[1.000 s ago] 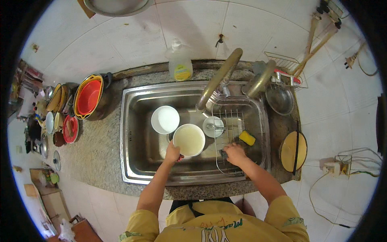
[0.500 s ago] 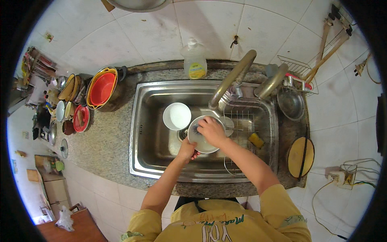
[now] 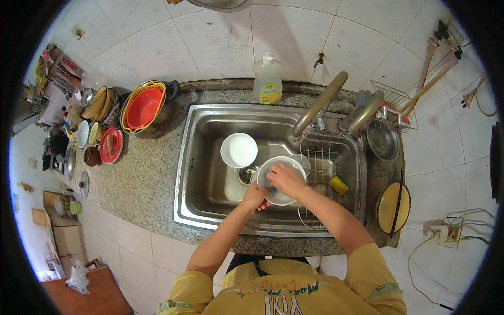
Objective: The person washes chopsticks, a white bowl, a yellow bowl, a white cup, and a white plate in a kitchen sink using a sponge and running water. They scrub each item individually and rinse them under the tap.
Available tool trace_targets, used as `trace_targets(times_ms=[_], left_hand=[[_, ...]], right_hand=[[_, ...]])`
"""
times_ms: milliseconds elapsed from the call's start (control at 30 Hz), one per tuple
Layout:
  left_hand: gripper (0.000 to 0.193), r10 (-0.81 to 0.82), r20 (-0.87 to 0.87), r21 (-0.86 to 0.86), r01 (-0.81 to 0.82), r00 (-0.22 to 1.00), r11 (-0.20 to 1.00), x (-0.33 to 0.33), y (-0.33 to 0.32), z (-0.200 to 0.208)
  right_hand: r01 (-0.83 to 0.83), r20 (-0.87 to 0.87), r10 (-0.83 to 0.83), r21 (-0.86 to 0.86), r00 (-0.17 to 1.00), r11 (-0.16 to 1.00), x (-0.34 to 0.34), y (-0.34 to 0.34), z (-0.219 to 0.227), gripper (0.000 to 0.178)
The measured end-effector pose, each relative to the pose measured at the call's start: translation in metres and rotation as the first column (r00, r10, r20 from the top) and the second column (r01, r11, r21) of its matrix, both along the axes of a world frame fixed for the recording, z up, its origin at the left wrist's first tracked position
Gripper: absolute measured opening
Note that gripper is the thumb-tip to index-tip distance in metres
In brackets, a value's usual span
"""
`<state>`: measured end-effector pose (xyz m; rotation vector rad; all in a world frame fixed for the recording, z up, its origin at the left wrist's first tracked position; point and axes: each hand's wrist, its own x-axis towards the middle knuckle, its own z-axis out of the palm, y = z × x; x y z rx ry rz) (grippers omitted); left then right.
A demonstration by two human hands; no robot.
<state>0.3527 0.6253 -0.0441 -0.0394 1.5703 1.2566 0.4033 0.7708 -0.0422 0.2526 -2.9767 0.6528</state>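
Observation:
Over the sink, my left hand (image 3: 255,198) grips the near left rim of a white bowl (image 3: 280,198), which is tilted. My right hand (image 3: 286,180) reaches into this bowl with fingers curled against its inner wall. Whatever those fingers hold is hidden now. A second white bowl (image 3: 239,150) rests on the sink floor to the left, beside the drain (image 3: 247,175). Pale rounded edges show just behind the held bowl, mostly covered by it.
The steel sink (image 3: 181,207) has a wire rack (image 3: 320,152) on its right, with a yellow sponge (image 3: 338,186) there. A faucet (image 3: 320,105) arches over the basin. Behind stands a soap bottle (image 3: 268,79). At left are a pot and red basket (image 3: 144,107).
The view has shifted, so the surroundings sit further right in the picture. My right hand has moved within the bowl; a dark scrubber-like thing at its fingertips before is now out of sight.

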Motion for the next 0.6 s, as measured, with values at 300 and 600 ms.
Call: trace_targets(times_ms=[300, 600], left_hand=[[0.024, 0.098, 0.019, 0.060, -0.099, 0.995, 0.993, -0.001, -0.005, 0.006], [0.033, 0.026, -0.023, 0.025, -0.025, 0.999, 0.999, 0.009, -0.005, 0.011]], right_hand=[[0.219, -0.100, -0.197, 0.330, 0.975, 0.918, -0.020, 0.009, 0.017, 0.012], [0.291, 0.426, -0.345, 0.189, 0.836, 0.938, -0.009, -0.020, 0.033, 0.012]])
